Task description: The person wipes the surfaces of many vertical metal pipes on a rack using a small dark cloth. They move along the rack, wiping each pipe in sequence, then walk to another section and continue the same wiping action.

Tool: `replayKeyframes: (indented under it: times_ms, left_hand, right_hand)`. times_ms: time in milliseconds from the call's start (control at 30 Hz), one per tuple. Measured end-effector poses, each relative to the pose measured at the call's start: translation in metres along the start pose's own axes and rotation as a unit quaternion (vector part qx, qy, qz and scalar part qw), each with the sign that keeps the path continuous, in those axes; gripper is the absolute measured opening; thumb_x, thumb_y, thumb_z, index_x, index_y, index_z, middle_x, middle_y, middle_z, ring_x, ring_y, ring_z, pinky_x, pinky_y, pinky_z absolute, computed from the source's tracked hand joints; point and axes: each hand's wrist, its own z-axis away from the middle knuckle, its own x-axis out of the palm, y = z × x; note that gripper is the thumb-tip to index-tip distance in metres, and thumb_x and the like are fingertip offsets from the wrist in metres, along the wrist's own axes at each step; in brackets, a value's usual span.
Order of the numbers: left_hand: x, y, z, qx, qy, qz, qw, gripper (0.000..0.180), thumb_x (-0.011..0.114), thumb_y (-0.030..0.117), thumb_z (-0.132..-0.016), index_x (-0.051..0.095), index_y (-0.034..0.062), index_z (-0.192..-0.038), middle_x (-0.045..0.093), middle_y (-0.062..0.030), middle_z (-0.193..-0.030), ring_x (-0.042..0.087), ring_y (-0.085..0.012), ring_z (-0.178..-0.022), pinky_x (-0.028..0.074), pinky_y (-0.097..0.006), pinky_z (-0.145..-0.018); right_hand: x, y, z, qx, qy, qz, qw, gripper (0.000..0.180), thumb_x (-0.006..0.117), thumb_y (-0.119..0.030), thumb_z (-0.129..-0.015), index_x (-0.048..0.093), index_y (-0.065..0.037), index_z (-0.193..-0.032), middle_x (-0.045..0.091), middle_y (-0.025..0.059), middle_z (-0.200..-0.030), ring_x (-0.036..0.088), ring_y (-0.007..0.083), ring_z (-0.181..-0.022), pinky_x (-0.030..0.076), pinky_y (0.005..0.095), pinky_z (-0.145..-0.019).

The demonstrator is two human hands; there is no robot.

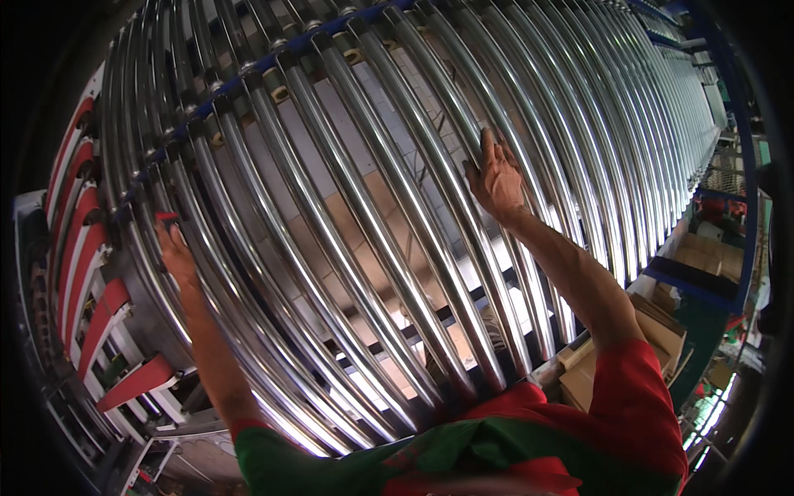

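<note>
My left hand reaches over the left end of a conveyor of shiny metal rollers. Its fingers look stretched out along a roller, and a small red piece shows at the fingertips; whether they touch it I cannot tell. Farther right, my right hand lies over the rollers with its fingers extended and the thumb apart. Nothing shows in that hand. Between the two hands run several bare rollers, with gaps through which the floor is visible.
A blue rail crosses the rollers on the far side. Red-and-white slanted belt strips stand at the left. Cardboard boxes sit beside my right arm, near a blue frame post.
</note>
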Motion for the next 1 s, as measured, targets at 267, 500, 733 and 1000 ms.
replayKeyframes:
  times_ms: [267, 500, 733, 1000]
  left_hand:
    - [-0.119, 0.096, 0.283, -0.015, -0.053, -0.040, 0.998, 0.055, 0.045, 0.030, -0.111, 0.041, -0.0031, -0.154, 0.037, -0.0266, -0.161, 0.038, -0.0460, -0.146, 0.033, -0.050, -0.121]
    - [-0.203, 0.144, 0.526, 0.051, -0.069, -0.112, 0.990, 0.056, 0.048, 0.028, -0.110, 0.033, 0.0036, -0.158, 0.037, -0.0259, -0.161, 0.043, -0.0516, -0.142, 0.040, -0.058, -0.114]
    - [-0.254, 0.280, 0.641, -0.105, -0.232, 0.094, 0.962, 0.037, 0.056, 0.017, -0.104, 0.059, -0.0032, -0.135, 0.041, -0.0328, -0.156, 0.045, -0.0518, -0.138, 0.045, -0.051, -0.109]
    - [-0.229, 0.537, 0.590, -0.108, -0.383, 0.479, 0.782, 0.030, 0.052, 0.019, -0.109, 0.061, -0.0013, -0.129, 0.069, -0.0093, -0.113, 0.064, -0.0179, -0.102, 0.050, -0.033, -0.092]
  right_hand:
    - [0.002, -0.002, -0.002, 0.012, -0.013, -0.088, 0.996, 0.077, 0.059, -0.036, -0.102, 0.020, -0.005, -0.160, 0.050, 0.0263, -0.144, 0.061, 0.0457, -0.121, 0.051, 0.0534, -0.101]
    - [0.015, -0.003, 0.035, -0.090, 0.254, -0.255, 0.929, 0.075, 0.065, -0.044, -0.099, 0.038, 0.002, -0.152, 0.045, 0.0280, -0.152, 0.048, 0.0471, -0.136, 0.037, 0.0509, -0.118]
    - [0.022, -0.006, 0.332, -0.187, 0.014, -0.457, 0.869, 0.073, 0.065, -0.045, -0.097, 0.046, 0.005, -0.146, 0.049, 0.0307, -0.148, 0.045, 0.0461, -0.140, 0.035, 0.0515, -0.118]
    - [-0.048, 0.159, 0.497, -0.072, -0.215, -0.579, 0.783, 0.092, 0.073, -0.047, -0.094, 0.026, -0.003, -0.159, 0.038, 0.0256, -0.159, 0.042, 0.0379, -0.146, 0.038, 0.0456, -0.118]
